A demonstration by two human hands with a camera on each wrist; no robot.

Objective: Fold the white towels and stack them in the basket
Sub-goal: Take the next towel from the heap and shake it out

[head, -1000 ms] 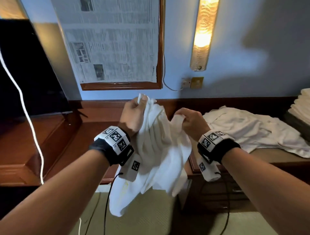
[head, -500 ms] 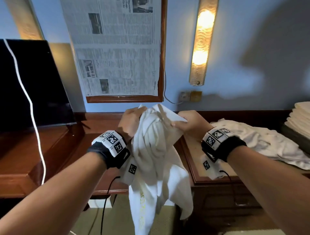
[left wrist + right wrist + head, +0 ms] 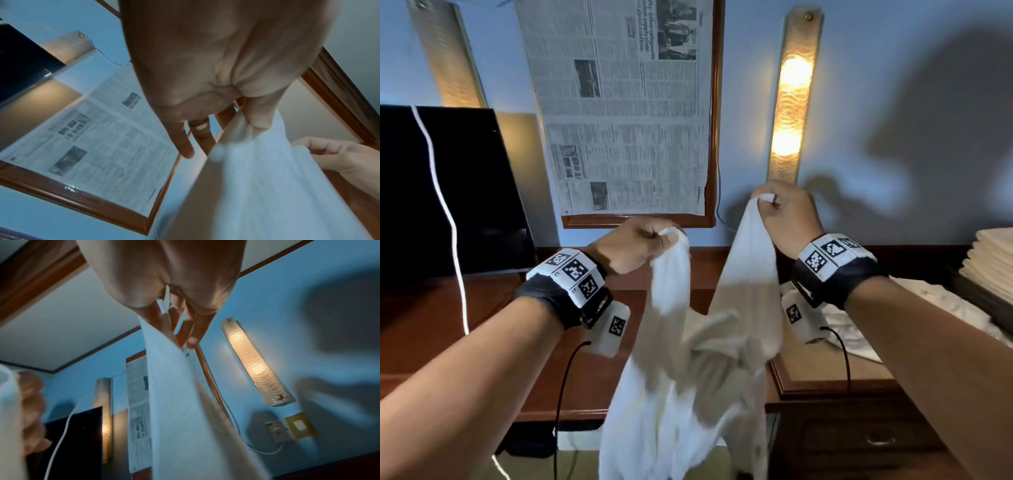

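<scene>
A white towel (image 3: 698, 370) hangs crumpled in the air in front of me, above the gap between two wooden tops. My left hand (image 3: 643, 246) pinches one upper corner, and my right hand (image 3: 780, 212) pinches another, held higher and to the right. In the left wrist view my left hand (image 3: 242, 123) nips the towel (image 3: 267, 186) between thumb and fingers. In the right wrist view my right hand (image 3: 176, 327) pinches the towel's edge (image 3: 174, 394). A stack of folded towels (image 3: 989, 267) lies at the far right. No basket is plainly visible.
A pile of unfolded white towels (image 3: 941, 322) lies on the wooden cabinet (image 3: 825, 380) at right. A lower wooden desk (image 3: 431, 325) carries a dark TV screen (image 3: 441, 192) at left. A framed newspaper (image 3: 619, 109) and a lit wall lamp (image 3: 791, 102) hang behind.
Both hands have risen and moved apart, the right higher. The towel, bunched between them before, now spreads between two pinched corners and hangs lower.
</scene>
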